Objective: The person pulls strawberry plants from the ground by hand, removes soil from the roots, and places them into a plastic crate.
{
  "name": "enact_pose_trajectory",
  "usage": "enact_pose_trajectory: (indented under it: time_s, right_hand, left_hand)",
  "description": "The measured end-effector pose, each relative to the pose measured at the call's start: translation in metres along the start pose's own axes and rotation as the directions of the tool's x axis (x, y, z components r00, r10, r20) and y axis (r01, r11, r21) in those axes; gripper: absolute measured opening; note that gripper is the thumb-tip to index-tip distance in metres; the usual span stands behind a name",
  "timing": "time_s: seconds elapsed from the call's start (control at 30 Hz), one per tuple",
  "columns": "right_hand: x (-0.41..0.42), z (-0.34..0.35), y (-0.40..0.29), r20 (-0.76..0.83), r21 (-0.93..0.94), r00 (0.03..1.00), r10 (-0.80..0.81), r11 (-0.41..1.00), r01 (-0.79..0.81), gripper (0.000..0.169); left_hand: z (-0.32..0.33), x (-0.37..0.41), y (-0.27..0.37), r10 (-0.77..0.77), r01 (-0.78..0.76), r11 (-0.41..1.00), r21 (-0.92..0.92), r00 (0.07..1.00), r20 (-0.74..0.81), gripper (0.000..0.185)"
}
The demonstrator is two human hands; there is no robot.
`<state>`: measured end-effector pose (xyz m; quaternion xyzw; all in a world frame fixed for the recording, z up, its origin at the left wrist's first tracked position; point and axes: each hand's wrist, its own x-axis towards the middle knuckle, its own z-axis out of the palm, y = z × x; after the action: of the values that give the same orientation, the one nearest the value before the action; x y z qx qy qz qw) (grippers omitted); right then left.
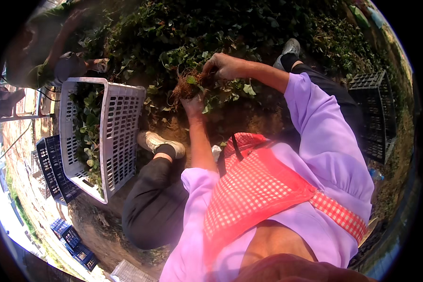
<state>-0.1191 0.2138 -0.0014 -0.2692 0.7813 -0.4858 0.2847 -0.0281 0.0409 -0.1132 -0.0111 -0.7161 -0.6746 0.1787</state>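
My left hand (194, 105) grips a bunch of young leafy plants by their tangle of reddish-brown roots (186, 86). Just above and to the right, my right hand (227, 66) has its fingers bent in at the edge of the same roots; whether it pinches a single plant is hidden. Green leaves hang from the bunch below and between the hands. Under and beyond them lies a thick heap of leafy green plants (204, 31). To the left, a white plastic crate (121, 123) holds more leafy plants.
A co-worker (38, 60) is at the upper left, beyond the white crate. Dark crates stand at the left (53, 169) and the right (373, 116), with blue crates (74, 243) at the lower left. A plastic bottle (376, 174) lies at the right. My shoes rest on bare soil.
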Motion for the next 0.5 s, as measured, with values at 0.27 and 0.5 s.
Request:
enact_pose_trajectory:
  time_s: [0.27,0.5]
  right_hand:
    - [0.032,-0.089,0.129,-0.556,-0.551,0.811,0.183,0.649,-0.525,0.032]
    - [0.023,-0.105,0.130,-0.420,-0.426,0.886,0.194,0.820,-0.382,0.030]
  left_hand:
    - [-0.054,-0.005,-0.054,0.360,-0.420,0.479,0.771,0.895,0.264,0.030]
    - [-0.057,0.008,-0.056,0.018,-0.119,0.794,0.597,0.985,0.173,0.045]
